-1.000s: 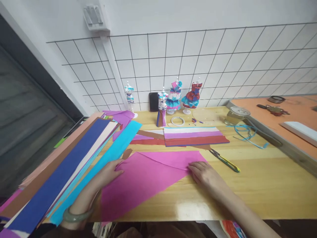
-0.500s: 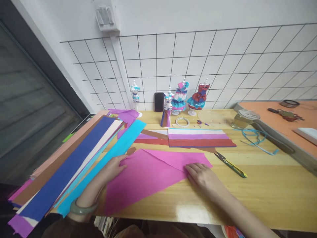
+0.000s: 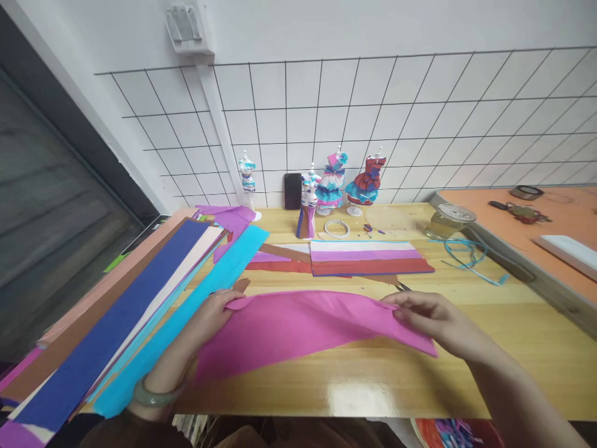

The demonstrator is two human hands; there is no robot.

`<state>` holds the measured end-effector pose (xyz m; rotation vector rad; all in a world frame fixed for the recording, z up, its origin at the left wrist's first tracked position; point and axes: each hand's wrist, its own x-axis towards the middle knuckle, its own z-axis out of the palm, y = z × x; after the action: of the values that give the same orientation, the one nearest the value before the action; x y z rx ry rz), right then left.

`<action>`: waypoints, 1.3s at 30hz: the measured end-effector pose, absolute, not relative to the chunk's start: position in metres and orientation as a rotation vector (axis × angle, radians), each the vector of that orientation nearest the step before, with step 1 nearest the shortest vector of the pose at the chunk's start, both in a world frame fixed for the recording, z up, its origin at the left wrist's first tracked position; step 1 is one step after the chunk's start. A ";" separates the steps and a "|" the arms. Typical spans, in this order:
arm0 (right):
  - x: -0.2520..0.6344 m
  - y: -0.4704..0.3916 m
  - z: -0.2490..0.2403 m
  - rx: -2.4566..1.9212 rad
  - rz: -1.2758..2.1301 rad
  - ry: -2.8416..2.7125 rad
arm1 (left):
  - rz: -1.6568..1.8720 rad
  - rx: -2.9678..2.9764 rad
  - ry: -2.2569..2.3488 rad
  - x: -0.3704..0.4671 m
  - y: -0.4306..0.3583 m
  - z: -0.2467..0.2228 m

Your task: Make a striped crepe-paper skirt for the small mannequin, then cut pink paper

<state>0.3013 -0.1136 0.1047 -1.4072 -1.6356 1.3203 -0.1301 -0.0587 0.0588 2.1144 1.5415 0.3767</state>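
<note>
A sheet of pink crepe paper (image 3: 298, 323) stretches between my two hands above the wooden table (image 3: 354, 386). My left hand (image 3: 217, 317) pinches its upper left edge. At the other end, my right hand (image 3: 431, 320) grips the upper right edge between thumb and fingers, and a corner of the sheet hangs below it. Left of my left hand lies a bright blue paper strip (image 3: 186, 311), beside a stack of long coloured strips (image 3: 116, 311). Behind my right hand only the tip of the scissors (image 3: 402, 287) shows.
Folded paper strips (image 3: 368, 255) lie behind the pink sheet. Small dressed mannequins (image 3: 308, 205) stand along the wall with a dark phone (image 3: 293, 191) and a white ring (image 3: 336, 229). A glass jar (image 3: 450, 221) and blue ribbon (image 3: 471, 252) are at right.
The folded pink sheet has been opened out and lifted. My right hand has moved right and up with its edge, now covering most of the scissors. The left hand stays at its corner.
</note>
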 end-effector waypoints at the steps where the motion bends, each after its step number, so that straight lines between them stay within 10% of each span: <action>1: 0.306 -0.115 0.109 -1.408 1.357 -1.524 | 0.391 2.105 1.547 -0.128 -0.058 0.059; 9: 0.325 -0.086 0.113 -1.532 1.330 -1.332 | 0.469 1.992 1.459 -0.119 -0.049 0.094; 21: 0.331 -0.111 0.130 -1.608 0.363 -1.461 | 1.091 2.443 1.470 -0.131 -0.084 0.133; 39: 0.328 -0.153 0.043 -1.479 0.972 -1.908 | 0.557 2.516 1.454 -0.154 -0.163 0.029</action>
<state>0.3276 -0.1532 0.0427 -1.4790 -1.9083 0.9723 -0.1538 -0.1626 0.0286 2.5162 1.4536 0.5571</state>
